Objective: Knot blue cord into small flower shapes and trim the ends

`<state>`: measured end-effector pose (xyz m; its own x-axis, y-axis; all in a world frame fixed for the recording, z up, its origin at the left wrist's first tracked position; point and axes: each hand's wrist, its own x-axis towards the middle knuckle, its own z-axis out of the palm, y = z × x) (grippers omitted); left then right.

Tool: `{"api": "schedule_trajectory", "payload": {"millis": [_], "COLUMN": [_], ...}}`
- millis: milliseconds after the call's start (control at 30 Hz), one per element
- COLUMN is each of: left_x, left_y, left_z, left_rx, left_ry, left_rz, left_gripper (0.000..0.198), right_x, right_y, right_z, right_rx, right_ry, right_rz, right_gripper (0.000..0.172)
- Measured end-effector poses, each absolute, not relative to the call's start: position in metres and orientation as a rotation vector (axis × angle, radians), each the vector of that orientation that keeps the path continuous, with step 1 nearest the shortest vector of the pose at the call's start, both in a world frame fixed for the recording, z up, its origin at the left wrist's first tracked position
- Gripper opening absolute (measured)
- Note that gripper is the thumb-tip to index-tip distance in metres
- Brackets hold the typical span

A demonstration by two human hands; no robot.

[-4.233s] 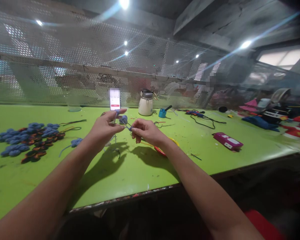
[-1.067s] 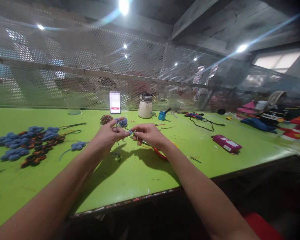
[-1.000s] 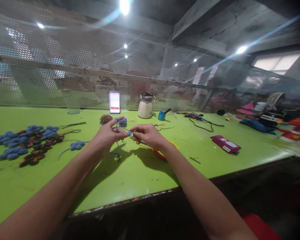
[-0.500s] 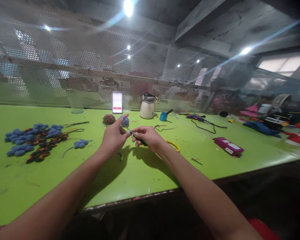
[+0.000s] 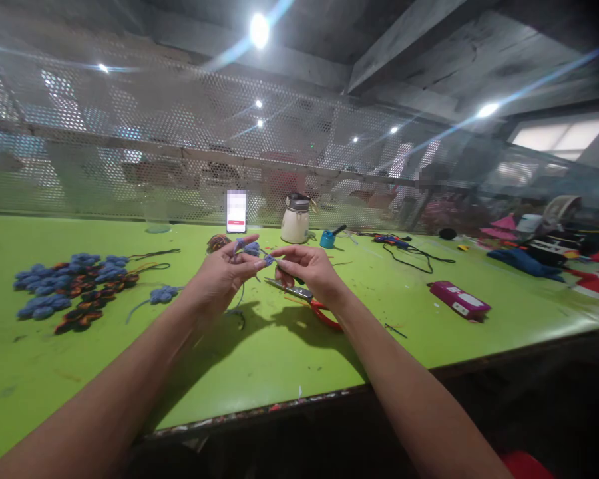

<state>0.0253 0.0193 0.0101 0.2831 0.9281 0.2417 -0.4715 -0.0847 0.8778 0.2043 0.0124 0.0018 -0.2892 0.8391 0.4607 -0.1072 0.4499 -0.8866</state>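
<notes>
A: Grasp?
B: Left hand (image 5: 224, 269) pinches blue yarn piece (image 5: 269, 260); right hand (image 5: 309, 266) grips dark-handled tool (image 5: 298, 280), mostly hidden.
A: Piece's position?
B: Raised above worktop (image 5: 259, 362), between the two hands; scissors (image 5: 302, 293) lying nearby.

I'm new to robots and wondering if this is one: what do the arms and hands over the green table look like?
They are a person's: a bare, ungloved left hand and a bare, ungloved right hand, on smooth-outlined, tapering forearms. No sleeve, watch, bracelet, cable or marking shows as far as the picture's edge. Any ring would be too small to tell.
</notes>
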Motion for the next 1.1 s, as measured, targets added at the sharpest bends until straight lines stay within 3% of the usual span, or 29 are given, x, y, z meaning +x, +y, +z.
{"api": "schedule_trajectory", "payload": {"millis": [267,1100], "left_x": [0.021,0.019], "left_y": [0.016,0.02], "left_z": [0.016,0.012], "left_rx": [1.156,1.183], "left_ry": [0.518,0.537], "left_rz": [1.217,1.245], "left_gripper": [0.072,0.053], "right_x": [0.221,0.225], "right_y": [0.009,0.006], "right_z": [0.012,0.017], "right_rx": [-0.749,-0.752], "right_ry": [-1.732,-1.768], "right_rz": [0.95,0.949], "right_gripper": [0.022,0.017]}}
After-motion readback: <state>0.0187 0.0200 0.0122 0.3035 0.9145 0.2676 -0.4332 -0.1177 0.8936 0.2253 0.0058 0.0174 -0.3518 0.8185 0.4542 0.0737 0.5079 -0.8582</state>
